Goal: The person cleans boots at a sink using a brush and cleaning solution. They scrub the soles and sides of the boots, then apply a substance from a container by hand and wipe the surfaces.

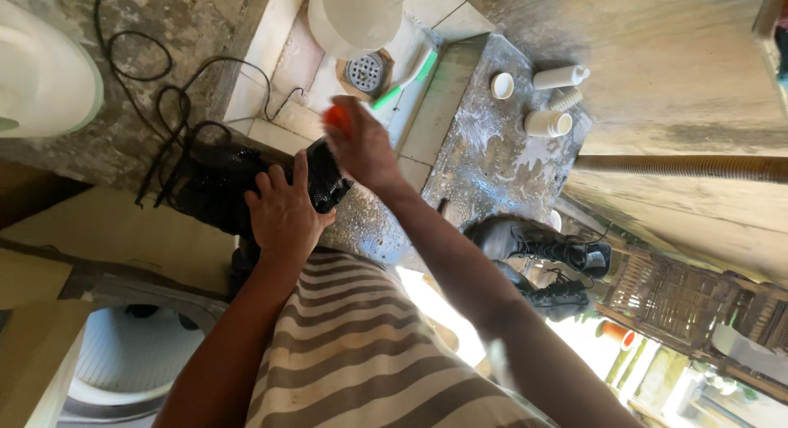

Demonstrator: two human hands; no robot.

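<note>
My left hand [283,210] grips a wet black boot [238,182] that rests on the rough concrete ledge. My right hand [361,145] hovers just above and to the right of it, closed around a small orange object [337,118], blurred by motion. The boot's toe end [328,178] shows between the two hands. Below them is my lap in grey-and-white striped cloth [361,346].
Two more black laced boots [533,243] lie on the floor to the right. White plastic pipe fittings [548,123] sit on the wet slab [484,161]. A round metal drain [365,71], green-handled brush [402,87], white bucket [357,13], black cable [164,108] and corrugated hose [681,167] lie around.
</note>
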